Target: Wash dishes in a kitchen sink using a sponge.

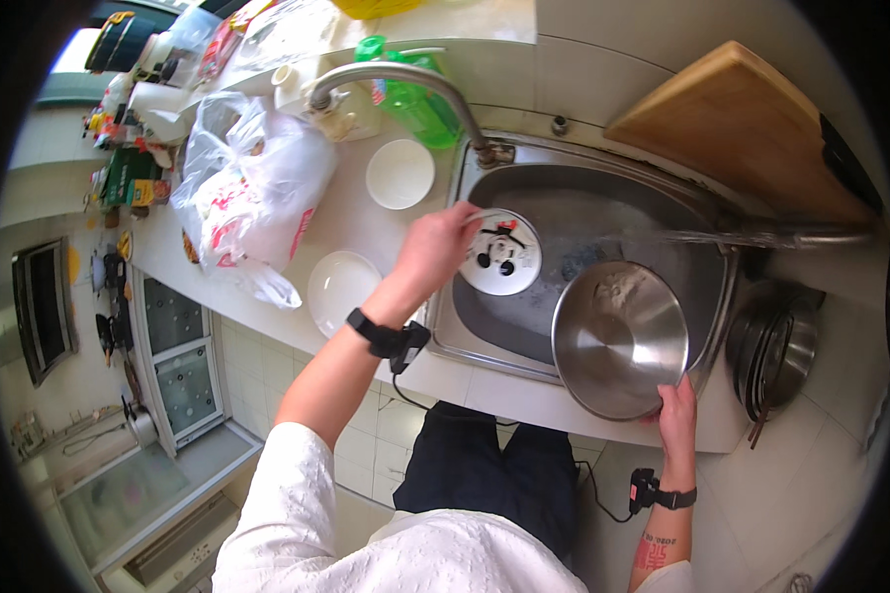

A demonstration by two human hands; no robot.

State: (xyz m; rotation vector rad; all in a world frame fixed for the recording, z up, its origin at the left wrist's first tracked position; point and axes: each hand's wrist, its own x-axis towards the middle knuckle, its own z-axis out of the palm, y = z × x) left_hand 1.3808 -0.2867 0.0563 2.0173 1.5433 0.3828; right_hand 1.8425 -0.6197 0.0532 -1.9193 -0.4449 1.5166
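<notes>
My left hand (445,241) grips the rim of a small white dish with a cartoon print (510,267), above the left part of the steel sink (475,337). At the sink's front right, my right hand (675,411) holds the edge of a wide stainless steel bowl (615,356), which is tilted and has a pale, lumpy clump (621,287) inside near its far wall. Water streams sideways from a pipe or spout (823,239) at the right, over the sink. A dark scouring pad or strainer (583,261) shows on the sink floor between dish and bowl.
A white bowl (400,174), a white plate (343,293) and a plastic bag (259,193) stand left of the sink. A curved faucet (415,70) arches near a green bottle (423,111). A wooden cutting board (734,126) leans behind; stacked metal bowls (771,348) sit at right.
</notes>
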